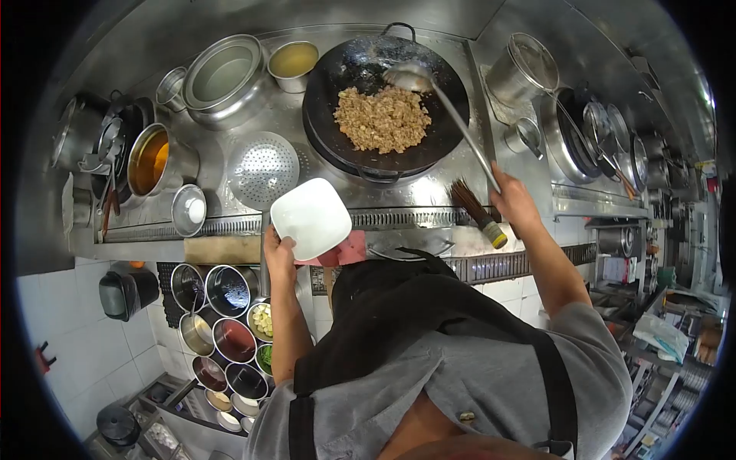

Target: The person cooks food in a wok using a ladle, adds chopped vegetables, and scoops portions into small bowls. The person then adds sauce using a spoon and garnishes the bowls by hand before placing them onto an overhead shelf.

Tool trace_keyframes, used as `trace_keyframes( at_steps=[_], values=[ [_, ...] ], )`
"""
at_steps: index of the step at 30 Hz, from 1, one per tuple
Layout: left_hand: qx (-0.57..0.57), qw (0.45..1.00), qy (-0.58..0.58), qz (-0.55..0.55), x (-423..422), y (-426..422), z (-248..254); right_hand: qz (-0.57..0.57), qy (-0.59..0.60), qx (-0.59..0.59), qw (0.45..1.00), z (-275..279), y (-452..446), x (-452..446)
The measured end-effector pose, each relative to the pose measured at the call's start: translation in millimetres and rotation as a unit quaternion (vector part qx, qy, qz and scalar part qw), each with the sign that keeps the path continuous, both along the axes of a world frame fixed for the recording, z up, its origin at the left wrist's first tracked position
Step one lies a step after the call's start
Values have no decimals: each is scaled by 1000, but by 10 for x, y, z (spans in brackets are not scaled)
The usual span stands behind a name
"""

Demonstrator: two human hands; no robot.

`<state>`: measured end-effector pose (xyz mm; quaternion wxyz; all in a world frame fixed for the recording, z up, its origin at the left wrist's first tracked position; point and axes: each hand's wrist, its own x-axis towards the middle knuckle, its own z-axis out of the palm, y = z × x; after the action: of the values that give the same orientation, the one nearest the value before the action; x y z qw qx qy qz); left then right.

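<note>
My left hand (279, 251) grips the edge of a white square dish (310, 218), tilted in front of the stove and with nothing in it. In my right hand (515, 201) is the long handle of a ladle (410, 77), whose bowl rests inside the wok near its far right side. Browned minced meat (382, 119) lies heaped in the black wok (331, 77). Just left of my right hand, a bamboo wok brush (479, 213) lies on the stove's front edge. A perforated strainer (263, 170) sits beyond the white dish.
A pot of orange oil (159, 159), a small metal bowl (188, 210), a large lidded pot (223, 77) and a yellow-liquid pot (293, 61) stand left of the wok. Several seasoning containers (234, 340) are below left. A tall metal pot (523, 70) stands at the right.
</note>
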<state>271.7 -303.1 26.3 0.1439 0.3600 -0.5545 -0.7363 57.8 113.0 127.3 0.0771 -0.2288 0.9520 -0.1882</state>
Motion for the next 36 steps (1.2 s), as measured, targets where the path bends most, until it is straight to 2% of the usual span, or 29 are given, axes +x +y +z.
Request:
trace_keyframes(
  at_steps=[1, 4, 8, 9, 10, 11, 13, 16, 17, 18, 20, 22, 24, 25, 26, 28, 30, 32, 36],
  values=[
    [-4, 1000, -1, 1, -13, -43, -39, 18, 83, 40, 996, -46, 1, -97],
    [-17, 1000, -6, 10, -23, -92, -59, -17, 96, 90, 991, -69, -160, -273],
    [-15, 999, -11, 27, 79, -142, -130, -22, 45, 62, 997, -188, -203, -109],
    [-13, 999, -4, 32, 124, -141, -137, -71, -116, -35, 990, -167, -302, 17],
    [-13, 999, -6, 37, 170, -139, -181, -118, -272, -130, 946, -124, -430, 112],
    [-18, 999, -5, 42, 211, -129, -239, -113, -275, -130, 946, -48, -577, 181],
    [-17, 999, -10, 39, 264, -99, -270, -167, -434, -311, 829, 71, -780, 309],
    [-17, 999, -12, 48, 284, -46, -256, -167, -430, -328, 825, -34, -815, 191],
    [-19, 998, -7, 54, 277, -35, -231, -141, -368, -275, 877, -129, -733, 207],
    [-23, 998, -6, 55, 276, -50, -192, -138, -368, -278, 877, -121, -642, 223],
    [-20, 999, -17, 45, 292, -38, -68, -63, -245, -99, 962, -75, -481, 323],
    [-27, 998, -24, 46, 310, -41, -91, -93, -285, -142, 943, -58, -585, 386],
    [-34, 998, -35, 39, 329, -18, -83, -176, -443, -350, 806, -94, -753, 361],
    [-27, 998, -29, 44, 313, 19, -71, -183, -462, -394, 773, -147, -807, 383],
    [-22, 998, -21, 51, 286, 34, -51, -180, -462, -398, 772, -171, -782, 388],
    [-30, 998, -16, 55, 295, 81, 6, -213, -497, -489, 684, -190, -699, 483],
    [-33, 998, -5, 57, 228, 87, 14, -225, -515, -491, 666, -223, -734, 551],
    [18, 998, -1, 65, 210, 80, -4, -220, -494, -492, 683, -74, -895, 565],
    [-25, 996, -2, 90, 13, 70, 210, -187, -505, -530, 654, -29, -606, 555]
  ],
)
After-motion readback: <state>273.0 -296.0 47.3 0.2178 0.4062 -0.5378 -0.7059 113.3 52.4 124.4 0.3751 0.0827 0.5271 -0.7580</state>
